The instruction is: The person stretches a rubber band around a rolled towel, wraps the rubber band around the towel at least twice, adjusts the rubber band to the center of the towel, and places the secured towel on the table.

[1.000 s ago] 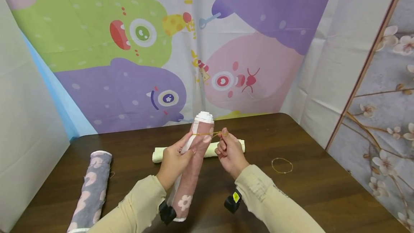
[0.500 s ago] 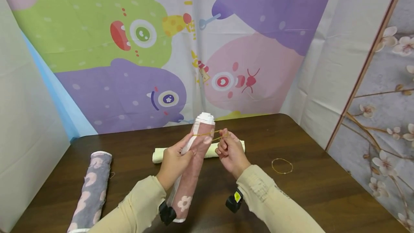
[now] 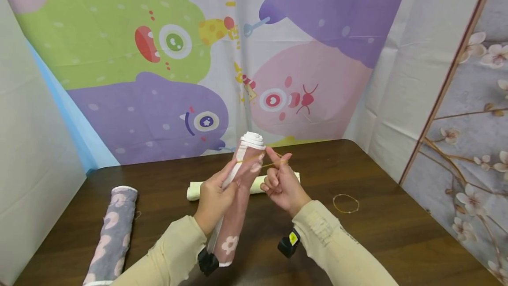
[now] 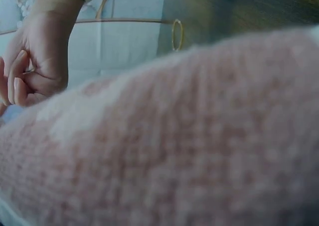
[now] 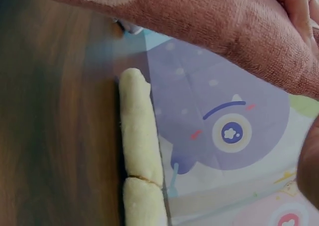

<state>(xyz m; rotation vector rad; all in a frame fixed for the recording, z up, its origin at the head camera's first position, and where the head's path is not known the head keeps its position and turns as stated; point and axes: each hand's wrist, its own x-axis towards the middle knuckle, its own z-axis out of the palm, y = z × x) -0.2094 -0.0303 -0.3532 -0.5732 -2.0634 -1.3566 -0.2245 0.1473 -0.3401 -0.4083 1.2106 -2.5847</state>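
Note:
In the head view my left hand [image 3: 216, 195] grips a rolled pink towel [image 3: 229, 215] with white edges and pale flowers, held up at a slant above the table. A thin yellow rubber band [image 3: 250, 159] goes round the towel's upper part. My right hand [image 3: 283, 184] stretches the band out to the right, hooked on its thumb and forefinger, while the other fingers curl in. The left wrist view is mostly filled by the pink towel [image 4: 199, 136], with the right hand [image 4: 42, 61] behind it. Behind both hands lies a rolled pale yellow towel [image 5: 139, 131], a band round its middle.
A rolled grey towel [image 3: 111, 228] with pink shapes lies at the table's left. Another rubber band [image 3: 346, 203] lies flat on the dark wooden table [image 3: 381, 233] at the right. A cartoon-printed curtain [image 3: 246, 56] hangs behind the table's far edge.
My right thumb and forefinger have spread apart, opening the stretched band into a wider loop. The pink towel has risen slightly at its lower end; my left hand keeps its grip.

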